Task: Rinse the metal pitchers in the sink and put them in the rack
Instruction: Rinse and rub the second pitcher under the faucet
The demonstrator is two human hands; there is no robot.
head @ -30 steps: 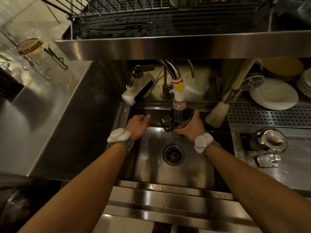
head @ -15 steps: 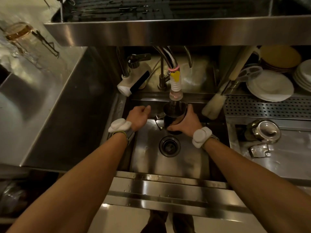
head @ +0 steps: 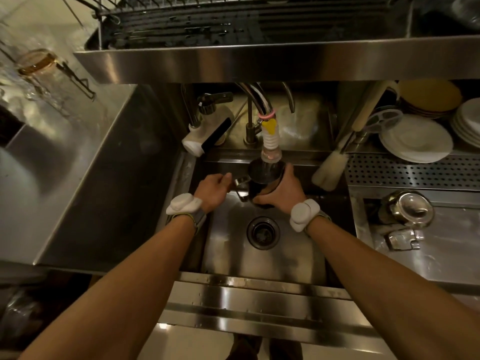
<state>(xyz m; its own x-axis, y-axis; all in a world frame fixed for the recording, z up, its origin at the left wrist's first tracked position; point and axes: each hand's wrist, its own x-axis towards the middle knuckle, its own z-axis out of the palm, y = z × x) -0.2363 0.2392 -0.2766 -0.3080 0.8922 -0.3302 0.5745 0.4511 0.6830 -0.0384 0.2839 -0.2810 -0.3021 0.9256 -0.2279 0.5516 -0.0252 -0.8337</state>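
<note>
While the right hand (head: 283,190) grasps the metal pitcher (head: 259,178) by its body, fingers wrapped round the far wall and thumb on the near side, the vessel is held upright over the back of the sink (head: 259,258). Its open mouth sits directly under the ribbed white faucet nozzle (head: 270,141), whose tip reaches to the rim. Whether water is running cannot be told.

The left hand (head: 211,188) is clenched, with nothing seen in it. It lies just beside the pitcher's handle (head: 241,188), which points toward it, and whether the thumb touches the handle cannot be told. Both wrists carry white bands, left (head: 183,203) and right (head: 304,214).

The drain (head: 263,232) lies nearer the person than the pitcher, between the two forearms. The dish rack (head: 233,22) stands on a steel shelf above the sink, and no pitcher shows in the part in view.

Surroundings:
- Right of the sink, a shiny metal vessel (head: 407,211) lies on the desk (head: 441,250) near the basin's edge. Its type is not clear.
- Behind it is a perforated steel tray (head: 415,172), and beyond that white plates (head: 415,141) are stacked.
- A pale brush (head: 330,170) leans at the sink's back right corner.
- A white tap head (head: 202,139) hangs at the back left.
- Left of the basin runs a bare steel surface (head: 65,178), with glassware at its far end, too blurred to describe.
</note>
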